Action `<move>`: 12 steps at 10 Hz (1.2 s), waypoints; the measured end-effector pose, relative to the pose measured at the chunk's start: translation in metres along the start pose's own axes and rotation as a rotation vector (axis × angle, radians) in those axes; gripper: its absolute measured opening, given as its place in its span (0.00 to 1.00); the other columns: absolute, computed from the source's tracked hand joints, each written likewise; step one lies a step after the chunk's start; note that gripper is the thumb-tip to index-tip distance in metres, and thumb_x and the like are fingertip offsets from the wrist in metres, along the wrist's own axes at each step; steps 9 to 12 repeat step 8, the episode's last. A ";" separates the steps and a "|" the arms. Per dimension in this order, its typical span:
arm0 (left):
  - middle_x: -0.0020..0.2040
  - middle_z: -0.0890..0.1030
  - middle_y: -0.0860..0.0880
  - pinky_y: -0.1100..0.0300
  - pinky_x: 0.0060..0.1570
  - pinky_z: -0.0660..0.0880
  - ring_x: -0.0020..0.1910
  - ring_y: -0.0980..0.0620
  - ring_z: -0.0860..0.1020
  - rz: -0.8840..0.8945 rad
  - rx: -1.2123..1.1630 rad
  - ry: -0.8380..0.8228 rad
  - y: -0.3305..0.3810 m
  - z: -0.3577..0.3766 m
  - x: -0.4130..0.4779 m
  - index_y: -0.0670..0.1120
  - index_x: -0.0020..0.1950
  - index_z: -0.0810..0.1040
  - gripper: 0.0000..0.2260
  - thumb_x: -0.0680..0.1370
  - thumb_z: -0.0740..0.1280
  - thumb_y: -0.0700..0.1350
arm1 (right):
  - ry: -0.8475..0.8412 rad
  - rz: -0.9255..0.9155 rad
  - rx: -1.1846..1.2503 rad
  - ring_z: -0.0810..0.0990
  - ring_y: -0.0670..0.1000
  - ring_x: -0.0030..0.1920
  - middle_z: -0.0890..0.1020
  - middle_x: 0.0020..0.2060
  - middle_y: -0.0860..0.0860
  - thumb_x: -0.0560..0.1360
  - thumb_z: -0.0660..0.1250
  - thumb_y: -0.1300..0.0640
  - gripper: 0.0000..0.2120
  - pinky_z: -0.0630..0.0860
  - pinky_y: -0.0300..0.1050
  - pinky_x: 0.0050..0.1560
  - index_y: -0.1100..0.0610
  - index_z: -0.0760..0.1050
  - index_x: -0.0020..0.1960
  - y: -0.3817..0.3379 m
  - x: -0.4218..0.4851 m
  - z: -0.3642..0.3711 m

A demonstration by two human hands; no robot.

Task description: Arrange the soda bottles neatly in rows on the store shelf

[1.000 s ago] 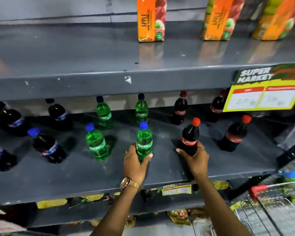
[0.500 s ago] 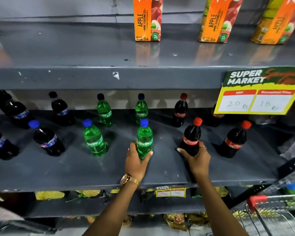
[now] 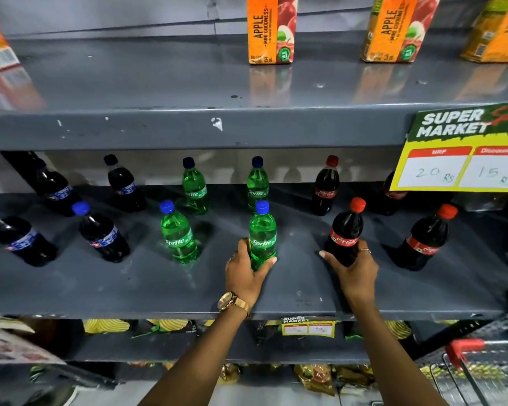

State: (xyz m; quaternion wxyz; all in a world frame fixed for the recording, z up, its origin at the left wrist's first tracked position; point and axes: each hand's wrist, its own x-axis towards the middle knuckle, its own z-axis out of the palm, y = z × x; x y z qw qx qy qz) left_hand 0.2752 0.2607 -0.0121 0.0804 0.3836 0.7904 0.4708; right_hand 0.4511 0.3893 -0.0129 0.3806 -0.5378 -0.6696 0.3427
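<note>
Two rows of upright soda bottles stand on the grey middle shelf [image 3: 159, 288]. My left hand [image 3: 245, 273] wraps the base of a green Sprite bottle [image 3: 262, 232] in the front row. My right hand [image 3: 354, 271] grips a dark Coca-Cola bottle [image 3: 346, 230] with a red cap beside it. Another Sprite bottle [image 3: 178, 232] stands to the left, and a second Coca-Cola bottle [image 3: 425, 238] to the right. Dark blue-capped bottles [image 3: 103, 234] fill the left side. The back row holds two Sprite bottles [image 3: 194, 187] and a Coca-Cola bottle [image 3: 325, 186].
Orange apple juice cartons [image 3: 272, 27] stand on the shelf above. A yellow and green price sign [image 3: 461, 153] hangs at the right and hides part of a back bottle. Snack packets [image 3: 314, 376] lie on the lower shelves. A shopping cart [image 3: 481, 373] sits at the bottom right.
Both hands keep their hold on the same two bottles. The view has tilted upward and moved closer, so the shelf looks larger.
</note>
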 end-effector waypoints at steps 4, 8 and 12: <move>0.48 0.82 0.45 0.46 0.49 0.76 0.46 0.41 0.79 -0.005 0.037 0.027 -0.007 0.005 0.006 0.47 0.54 0.68 0.25 0.66 0.71 0.60 | 0.005 0.017 -0.018 0.80 0.61 0.54 0.82 0.52 0.60 0.60 0.79 0.45 0.33 0.77 0.60 0.55 0.59 0.72 0.56 0.001 0.002 0.003; 0.57 0.80 0.40 0.47 0.54 0.75 0.56 0.38 0.76 0.004 0.055 -0.063 0.000 -0.001 -0.002 0.43 0.62 0.65 0.30 0.68 0.74 0.53 | 0.040 0.085 0.226 0.77 0.53 0.58 0.76 0.62 0.57 0.55 0.78 0.41 0.48 0.74 0.50 0.62 0.58 0.65 0.68 -0.017 -0.029 -0.012; 0.57 0.80 0.40 0.47 0.54 0.75 0.56 0.38 0.76 0.004 0.055 -0.063 0.000 -0.001 -0.002 0.43 0.62 0.65 0.30 0.68 0.74 0.53 | 0.040 0.085 0.226 0.77 0.53 0.58 0.76 0.62 0.57 0.55 0.78 0.41 0.48 0.74 0.50 0.62 0.58 0.65 0.68 -0.017 -0.029 -0.012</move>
